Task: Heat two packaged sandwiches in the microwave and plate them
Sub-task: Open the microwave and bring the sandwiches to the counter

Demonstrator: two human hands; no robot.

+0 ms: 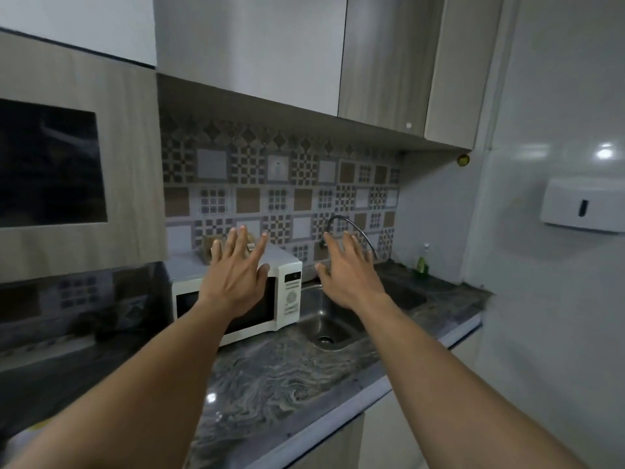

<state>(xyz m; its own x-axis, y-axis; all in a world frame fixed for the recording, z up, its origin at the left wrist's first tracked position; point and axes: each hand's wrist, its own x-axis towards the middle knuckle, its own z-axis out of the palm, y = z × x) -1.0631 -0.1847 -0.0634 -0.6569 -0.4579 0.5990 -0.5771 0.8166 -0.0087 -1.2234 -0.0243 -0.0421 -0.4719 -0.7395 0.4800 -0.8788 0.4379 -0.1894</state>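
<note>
A white microwave [287, 292] stands on the dark marbled counter [270, 374], its door closed. On its top lies a brownish package [206, 250], mostly hidden behind my left hand. My left hand [236, 272] is stretched out in front of the microwave with fingers spread and straight, holding nothing. My right hand [348, 269] is held out over the sink, fingers also spread, empty.
A steel sink [324, 326] with a curved tap [351, 228] sits right of the microwave. A green bottle [421, 264] stands at the back corner. Cabinets hang overhead, one with a dark glass panel [50, 164]. A white dispenser [581, 204] hangs on the right wall.
</note>
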